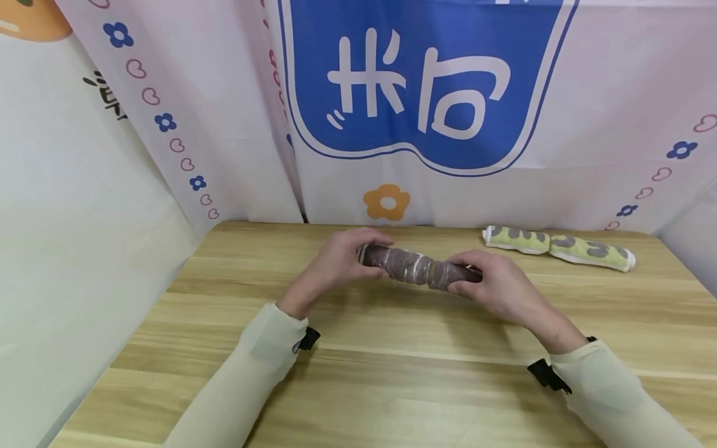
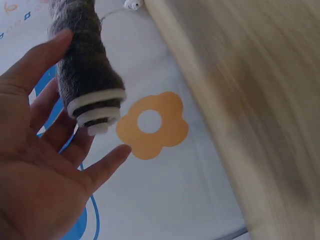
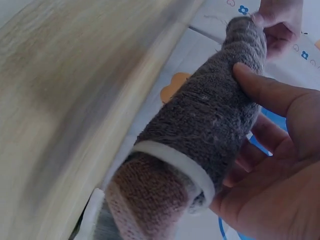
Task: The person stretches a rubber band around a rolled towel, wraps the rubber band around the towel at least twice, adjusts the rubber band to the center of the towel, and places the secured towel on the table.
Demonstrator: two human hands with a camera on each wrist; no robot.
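Note:
A rolled-up grey-brown towel (image 1: 411,266) is held up close over the table by both hands, one at each end. My left hand (image 1: 344,260) grips its left end; in the left wrist view the thumb lies on the towel (image 2: 87,60), whose coiled end shows a white edge. The right hand (image 1: 501,283) holds the other end, thumb on the near side and fingers behind. A white band and a loose, pinkish-brown flap (image 3: 150,195) show at that end in the right wrist view. Mid-length, the roll narrows.
A second rolled towel (image 1: 577,249), yellow-green with grey patches and pinched in at the middle, lies at the back right of the wooden table (image 1: 392,386). Behind the table hangs a printed white cloth (image 1: 336,186), with another white sheet (image 1: 73,205) along the left.

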